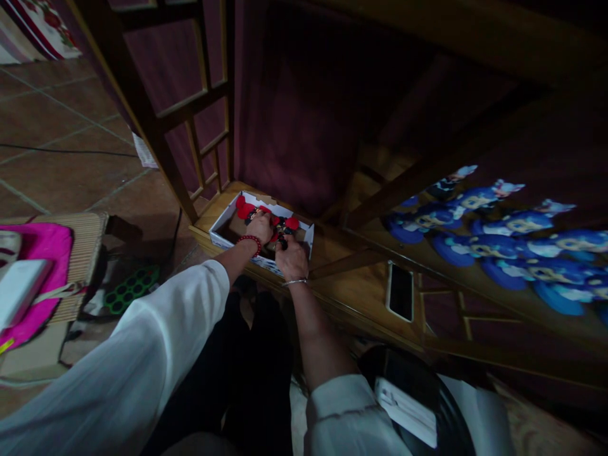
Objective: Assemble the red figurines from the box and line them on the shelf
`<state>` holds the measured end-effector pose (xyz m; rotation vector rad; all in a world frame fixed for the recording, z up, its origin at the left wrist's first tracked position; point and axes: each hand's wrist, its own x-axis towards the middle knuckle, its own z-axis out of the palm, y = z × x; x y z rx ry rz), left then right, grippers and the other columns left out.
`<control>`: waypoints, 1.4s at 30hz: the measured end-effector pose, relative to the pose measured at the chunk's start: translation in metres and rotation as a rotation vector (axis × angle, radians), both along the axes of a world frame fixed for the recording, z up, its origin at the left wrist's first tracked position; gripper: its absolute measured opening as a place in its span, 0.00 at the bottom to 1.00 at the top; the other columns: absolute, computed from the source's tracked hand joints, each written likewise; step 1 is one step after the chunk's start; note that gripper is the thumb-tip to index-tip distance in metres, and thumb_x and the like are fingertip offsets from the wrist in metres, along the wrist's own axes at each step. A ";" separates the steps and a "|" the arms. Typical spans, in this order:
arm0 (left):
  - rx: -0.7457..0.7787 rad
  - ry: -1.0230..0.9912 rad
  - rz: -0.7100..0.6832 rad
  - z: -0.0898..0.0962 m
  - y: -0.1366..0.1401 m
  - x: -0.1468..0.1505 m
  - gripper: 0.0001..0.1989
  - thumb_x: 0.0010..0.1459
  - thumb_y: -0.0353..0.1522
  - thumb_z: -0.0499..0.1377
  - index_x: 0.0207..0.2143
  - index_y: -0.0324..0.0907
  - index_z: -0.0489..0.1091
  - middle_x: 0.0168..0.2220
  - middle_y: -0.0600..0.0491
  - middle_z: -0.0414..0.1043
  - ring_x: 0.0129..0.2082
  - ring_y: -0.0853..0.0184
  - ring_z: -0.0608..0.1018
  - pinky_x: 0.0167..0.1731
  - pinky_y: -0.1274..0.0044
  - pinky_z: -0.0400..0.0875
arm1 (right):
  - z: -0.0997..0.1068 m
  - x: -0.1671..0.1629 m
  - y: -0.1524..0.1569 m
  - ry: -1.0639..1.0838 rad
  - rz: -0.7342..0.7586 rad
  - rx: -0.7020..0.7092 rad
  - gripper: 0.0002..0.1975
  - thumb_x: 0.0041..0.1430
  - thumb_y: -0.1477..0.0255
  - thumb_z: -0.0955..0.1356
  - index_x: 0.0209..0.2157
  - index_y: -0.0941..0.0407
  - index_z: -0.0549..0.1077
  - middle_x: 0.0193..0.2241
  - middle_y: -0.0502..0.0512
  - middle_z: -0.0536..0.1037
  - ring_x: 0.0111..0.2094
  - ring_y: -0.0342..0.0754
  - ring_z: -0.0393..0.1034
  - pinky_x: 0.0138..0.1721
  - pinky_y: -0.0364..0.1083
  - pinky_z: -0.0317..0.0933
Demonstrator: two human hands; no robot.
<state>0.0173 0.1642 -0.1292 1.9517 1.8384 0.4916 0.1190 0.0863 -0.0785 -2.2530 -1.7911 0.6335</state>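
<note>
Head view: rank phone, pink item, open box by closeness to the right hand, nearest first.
From the right hand:
1. Open box: directly at the hand, whose fingers reach inside.
2. Phone: to the hand's right, on the wooden ledge.
3. Pink item: well to the left, at the picture's left edge.

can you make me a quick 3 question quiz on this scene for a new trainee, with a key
1. Which of the two hands reaching into the box has red beads at its wrist?
2. Fill the gap: the figures at the right are mostly ____ in color.
3. Where does the phone lie? A) in the box B) on the wooden shelf C) on the floor

Key:
1. The left hand
2. blue
3. B
</note>
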 end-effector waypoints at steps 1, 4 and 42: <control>-0.008 -0.003 0.005 0.000 0.001 0.000 0.12 0.53 0.29 0.50 0.40 0.40 0.67 0.43 0.44 0.66 0.42 0.62 0.70 0.40 0.75 0.64 | 0.000 0.000 0.000 0.000 -0.003 0.000 0.17 0.57 0.66 0.58 0.48 0.52 0.65 0.39 0.56 0.74 0.39 0.49 0.68 0.38 0.45 0.59; -0.038 -0.010 0.008 0.000 0.003 0.000 0.12 0.55 0.30 0.48 0.38 0.39 0.67 0.39 0.44 0.68 0.39 0.62 0.72 0.38 0.74 0.65 | -0.001 0.000 0.001 -0.001 -0.006 0.002 0.17 0.57 0.66 0.58 0.47 0.52 0.65 0.38 0.56 0.75 0.38 0.49 0.69 0.37 0.45 0.59; 0.018 -0.158 0.010 0.022 -0.017 0.002 0.26 0.49 0.24 0.50 0.52 0.48 0.58 0.48 0.48 0.63 0.44 0.63 0.71 0.43 0.74 0.64 | 0.003 -0.002 -0.006 0.019 -0.024 0.108 0.14 0.56 0.69 0.59 0.44 0.53 0.65 0.35 0.55 0.76 0.35 0.47 0.71 0.34 0.42 0.60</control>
